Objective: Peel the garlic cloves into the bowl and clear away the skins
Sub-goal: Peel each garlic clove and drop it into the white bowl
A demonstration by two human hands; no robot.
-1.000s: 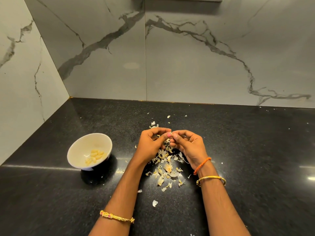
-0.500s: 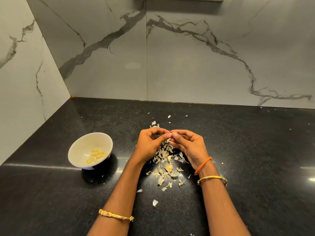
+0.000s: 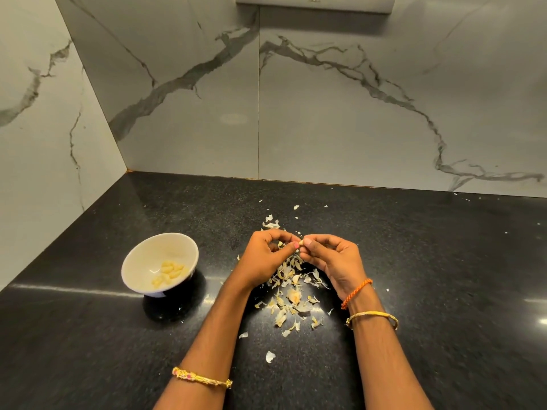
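My left hand (image 3: 263,257) and my right hand (image 3: 334,260) meet above the middle of the black counter, fingertips together. Between them they pinch one small garlic clove (image 3: 301,242), of which only a pale tip shows. A loose heap of papery garlic skins (image 3: 288,294) lies on the counter just below and between my wrists, with stray flakes farther back and nearer me. To the left stands a white bowl (image 3: 139,261) holding several peeled yellowish cloves (image 3: 171,272).
The black granite counter (image 3: 444,276) runs into a corner of marble-patterned wall tiles (image 3: 325,113) at the back and left. Tiny skin flecks lie at the far right near the wall. Bangles and an orange thread sit on my wrists.
My hands have stayed together on the clove, with only small finger shifts. The camera has tilted slightly. The bowl and skins have not moved.
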